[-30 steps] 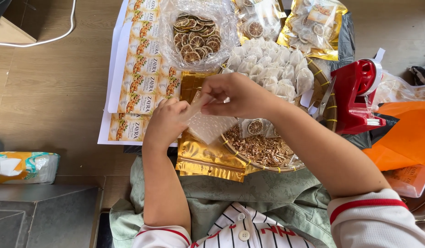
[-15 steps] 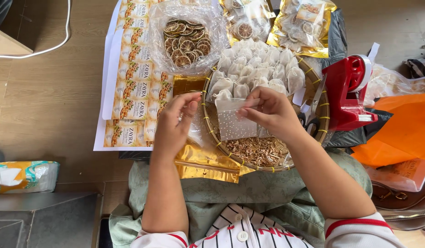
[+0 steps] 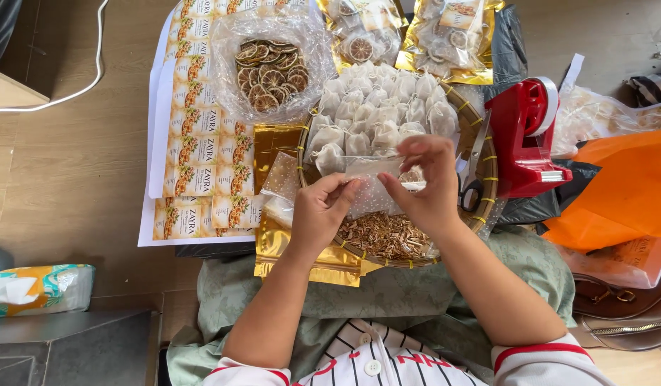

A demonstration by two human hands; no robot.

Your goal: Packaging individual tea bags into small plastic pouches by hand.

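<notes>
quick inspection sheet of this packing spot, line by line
surface: wooden floor, with gold foil pouches lying under the tray.
job's things: small clear dotted bag held over a round woven tray; white tea sachets fill its far half, loose dried pieces its near half.
clutter: bag of dried citrus slices, label sheets, red tape dispenser, scissors, orange plastic bag, filled gold packs, tissue pack.
grippers: left hand and right hand both pinch the bag.
cables: white cable at far left.
surroundings: brown handbag at right.
</notes>
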